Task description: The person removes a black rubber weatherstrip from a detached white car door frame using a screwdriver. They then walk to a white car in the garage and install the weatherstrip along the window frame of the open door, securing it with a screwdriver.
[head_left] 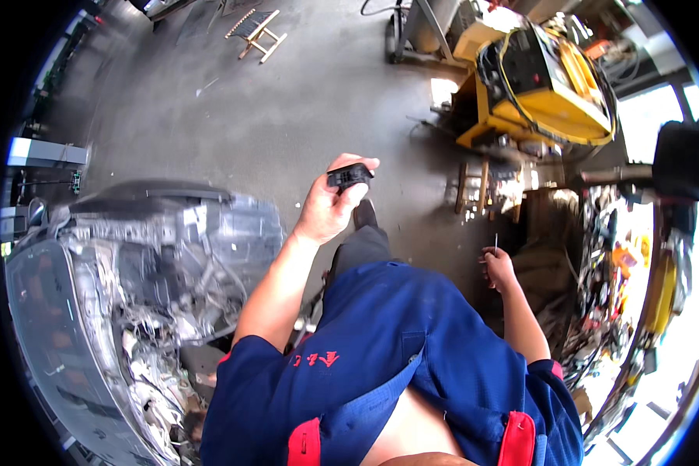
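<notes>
Though blurred: L hand (pixel 330 203) w/ black device (pixel 349 176)

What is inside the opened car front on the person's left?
Inside the car front show tangled wires and metal parts, blurred. Deeper parts are hidden. The left hand holds a black part apart from it.

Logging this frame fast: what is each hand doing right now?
Left hand: closed around a small black device.
Right hand: closed, pinching a thin rod upright.
</notes>
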`<state>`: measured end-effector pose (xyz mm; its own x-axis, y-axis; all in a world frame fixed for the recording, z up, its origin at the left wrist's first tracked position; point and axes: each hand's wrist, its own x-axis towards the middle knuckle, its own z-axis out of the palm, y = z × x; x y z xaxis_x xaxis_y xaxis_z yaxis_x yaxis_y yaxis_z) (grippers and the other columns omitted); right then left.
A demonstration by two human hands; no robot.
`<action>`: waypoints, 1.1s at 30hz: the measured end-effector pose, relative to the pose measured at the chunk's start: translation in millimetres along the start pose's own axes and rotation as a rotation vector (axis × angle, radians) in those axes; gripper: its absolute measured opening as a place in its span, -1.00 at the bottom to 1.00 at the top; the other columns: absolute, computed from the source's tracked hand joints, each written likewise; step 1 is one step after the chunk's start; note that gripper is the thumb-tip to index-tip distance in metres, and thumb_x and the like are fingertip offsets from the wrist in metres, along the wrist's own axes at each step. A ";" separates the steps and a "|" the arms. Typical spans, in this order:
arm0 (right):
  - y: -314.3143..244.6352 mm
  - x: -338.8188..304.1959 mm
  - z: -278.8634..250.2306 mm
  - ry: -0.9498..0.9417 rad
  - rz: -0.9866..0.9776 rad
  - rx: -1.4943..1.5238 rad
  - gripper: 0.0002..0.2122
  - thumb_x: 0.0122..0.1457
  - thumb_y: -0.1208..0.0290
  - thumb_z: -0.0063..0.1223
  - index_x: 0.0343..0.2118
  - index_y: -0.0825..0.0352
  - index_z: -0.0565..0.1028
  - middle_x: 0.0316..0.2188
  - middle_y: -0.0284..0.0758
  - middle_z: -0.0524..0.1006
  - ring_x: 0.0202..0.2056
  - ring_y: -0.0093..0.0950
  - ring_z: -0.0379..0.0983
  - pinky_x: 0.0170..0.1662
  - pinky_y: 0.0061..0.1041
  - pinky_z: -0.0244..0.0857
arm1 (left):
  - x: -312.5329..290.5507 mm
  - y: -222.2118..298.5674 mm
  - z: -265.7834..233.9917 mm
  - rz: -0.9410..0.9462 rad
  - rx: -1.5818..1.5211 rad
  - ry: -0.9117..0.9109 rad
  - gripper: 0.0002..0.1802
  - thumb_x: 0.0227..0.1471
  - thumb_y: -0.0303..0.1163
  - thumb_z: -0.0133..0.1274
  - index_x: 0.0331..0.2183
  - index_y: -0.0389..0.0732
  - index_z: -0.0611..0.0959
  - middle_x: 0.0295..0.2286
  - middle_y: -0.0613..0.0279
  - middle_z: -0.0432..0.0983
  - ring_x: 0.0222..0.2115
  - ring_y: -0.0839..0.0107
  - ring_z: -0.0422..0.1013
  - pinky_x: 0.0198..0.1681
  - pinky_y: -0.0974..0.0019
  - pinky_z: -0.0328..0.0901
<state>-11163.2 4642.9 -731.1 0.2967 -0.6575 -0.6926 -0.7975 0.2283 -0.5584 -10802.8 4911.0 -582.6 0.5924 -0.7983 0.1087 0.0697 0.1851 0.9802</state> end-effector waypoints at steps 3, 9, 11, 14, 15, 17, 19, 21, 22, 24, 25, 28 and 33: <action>-107.6 30.1 22.6 -0.142 0.034 -0.141 -0.74 0.23 0.39 -0.14 -0.09 0.33 0.50 -0.39 -0.35 0.60 -0.63 -0.58 0.37 -0.64 -0.51 0.28 | 108.5 37.8 -44.9 0.136 0.186 -0.017 -0.66 0.11 -0.37 0.09 -0.06 -0.23 0.58 -0.23 0.36 0.43 -0.40 0.60 0.35 -0.30 0.52 0.27; -232.4 166.5 80.3 -0.197 0.081 -0.139 -0.73 0.20 0.39 -0.14 -0.09 0.31 0.51 -0.40 -0.38 0.61 -0.58 -0.60 0.41 -0.59 -0.52 0.32 | 286.6 42.6 -144.0 0.188 0.294 0.023 -0.66 0.05 -0.42 0.21 -0.13 -0.25 0.51 -0.28 0.32 0.50 -0.33 0.59 0.41 -0.24 0.48 0.33; -268.1 222.3 109.3 -0.215 0.132 -0.151 -0.72 0.19 0.41 -0.14 -0.10 0.33 0.52 -0.38 -0.35 0.61 -0.59 -0.58 0.41 -0.61 -0.50 0.32 | 340.0 33.1 -184.6 0.138 0.226 0.067 -0.63 0.05 -0.40 0.21 -0.13 -0.24 0.46 -0.28 0.28 0.51 -0.37 0.60 0.40 -0.30 0.49 0.33; -389.8 275.0 143.7 -0.279 0.201 -0.228 -0.74 0.18 0.42 -0.13 -0.14 0.33 0.55 -0.40 -0.32 0.62 -0.61 -0.55 0.41 -0.61 -0.46 0.32 | 414.4 27.4 -247.2 -0.021 0.076 0.154 -0.61 0.08 -0.37 0.18 -0.11 -0.24 0.41 -0.28 0.23 0.52 -0.45 0.61 0.37 -0.41 0.52 0.29; -414.6 316.6 156.9 -0.283 0.156 -0.253 -0.73 0.18 0.40 -0.13 -0.15 0.33 0.55 -0.40 -0.31 0.62 -0.61 -0.54 0.41 -0.61 -0.45 0.32 | 451.3 34.4 -268.7 -0.074 0.036 0.156 -0.61 0.09 -0.36 0.17 -0.10 -0.24 0.40 -0.28 0.21 0.52 -0.47 0.61 0.35 -0.45 0.52 0.28; -496.0 385.4 189.1 -0.333 0.029 -0.377 -0.73 0.18 0.40 -0.12 -0.15 0.34 0.56 -0.41 -0.28 0.62 -0.61 -0.53 0.42 -0.59 -0.43 0.32 | 515.3 41.3 -305.0 -0.095 -0.101 0.190 -0.63 0.10 -0.35 0.13 -0.09 -0.21 0.40 -0.28 0.13 0.52 -0.52 0.62 0.32 -0.50 0.55 0.24; -631.3 401.3 206.7 -0.370 -0.126 -0.392 -0.74 0.17 0.39 -0.09 -0.15 0.36 0.55 -0.43 -0.27 0.61 -0.60 -0.53 0.43 -0.54 -0.44 0.34 | 549.0 50.7 -333.4 -0.089 -0.212 0.250 -0.64 0.11 -0.35 0.11 -0.08 -0.18 0.40 -0.27 0.05 0.51 -0.55 0.63 0.30 -0.52 0.56 0.23; -768.0 424.9 231.1 -0.324 -0.331 -0.216 -0.74 0.19 0.38 -0.07 -0.14 0.37 0.55 -0.44 -0.28 0.60 -0.57 -0.54 0.44 -0.47 -0.48 0.35 | 606.6 52.3 -376.8 -0.030 -0.305 0.190 -0.64 0.09 -0.37 0.13 -0.08 -0.15 0.42 -0.25 0.00 0.51 -0.53 0.61 0.31 -0.50 0.56 0.25; -826.3 436.9 241.2 -0.340 -0.408 -0.167 -0.74 0.21 0.37 -0.06 -0.13 0.38 0.54 -0.44 -0.31 0.60 -0.54 -0.55 0.44 -0.43 -0.51 0.36 | 637.8 52.0 -396.6 0.005 -0.332 0.163 -0.64 0.08 -0.38 0.13 -0.08 -0.15 0.43 -0.24 -0.01 0.51 -0.51 0.61 0.32 -0.47 0.56 0.27; -945.0 439.3 254.1 -0.411 -0.516 -0.015 -0.76 0.24 0.37 -0.02 -0.14 0.38 0.53 -0.41 -0.39 0.60 -0.47 -0.62 0.45 -0.36 -0.57 0.35 | 701.2 47.2 -435.3 0.031 -0.350 0.153 -0.64 0.07 -0.39 0.14 -0.09 -0.15 0.45 -0.23 0.00 0.51 -0.48 0.61 0.34 -0.43 0.56 0.29; -994.8 443.2 259.7 -0.470 -0.579 0.028 -0.79 0.25 0.39 0.01 -0.14 0.38 0.53 -0.40 -0.43 0.59 -0.46 -0.65 0.43 -0.36 -0.61 0.33 | 732.3 46.3 -451.7 0.025 -0.334 0.170 -0.65 0.07 -0.39 0.15 -0.09 -0.15 0.45 -0.23 0.02 0.51 -0.47 0.61 0.35 -0.42 0.55 0.29; -1108.2 457.8 284.9 -0.645 -0.801 0.216 -0.85 0.24 0.46 0.10 -0.16 0.35 0.53 -0.38 -0.51 0.55 -0.46 -0.74 0.35 -0.38 -0.67 0.27 | 835.0 29.6 -506.4 0.038 -0.033 0.196 -0.66 0.06 -0.41 0.16 -0.12 -0.18 0.45 -0.28 0.13 0.52 -0.43 0.59 0.38 -0.35 0.52 0.31; -1231.0 504.6 304.0 -0.634 -0.774 0.282 -0.81 0.20 0.46 0.15 -0.13 0.32 0.50 -0.53 -0.62 0.38 -0.58 -0.85 0.14 -0.51 -0.79 0.05 | 1028.1 43.2 -562.3 0.271 0.467 0.049 -0.73 -0.01 -0.48 0.22 -0.27 -0.24 0.48 -0.39 0.27 0.50 -0.45 0.55 0.38 -0.37 0.45 0.31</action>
<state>-9872.0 4248.5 -532.0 0.9620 -0.2164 -0.1666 -0.1435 0.1182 -0.9826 -9739.4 4420.5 -521.5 0.5768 -0.7278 0.3709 -0.4480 0.0978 0.8887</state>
